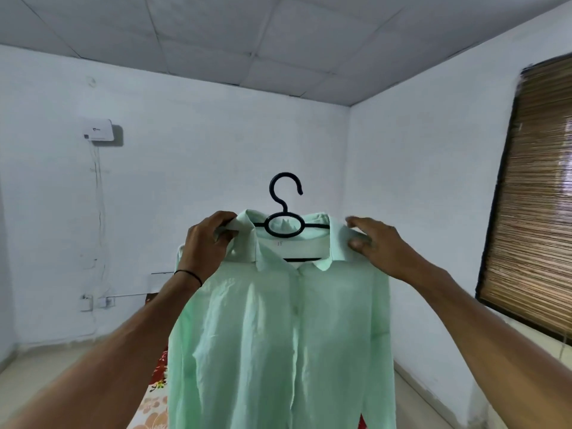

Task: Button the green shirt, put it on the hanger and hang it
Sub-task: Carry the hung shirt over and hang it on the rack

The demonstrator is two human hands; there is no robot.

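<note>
A pale green shirt (278, 335) hangs in front of me at the centre, its front placket closed and its collar turned down. It sits on a black hanger (284, 224) whose hook rises above the collar. My left hand (207, 243) grips the shirt's left shoulder and collar edge over the hanger arm. At the right shoulder, my right hand (377, 246) pinches the collar edge between thumb and fingers. Both arms are raised, holding the shirt up in the air.
White walls stand ahead and to the right. A white box (99, 130) with cables is mounted on the far wall at left. A bamboo blind (535, 205) covers a window at right. A floral bedsheet (154, 397) shows below the shirt.
</note>
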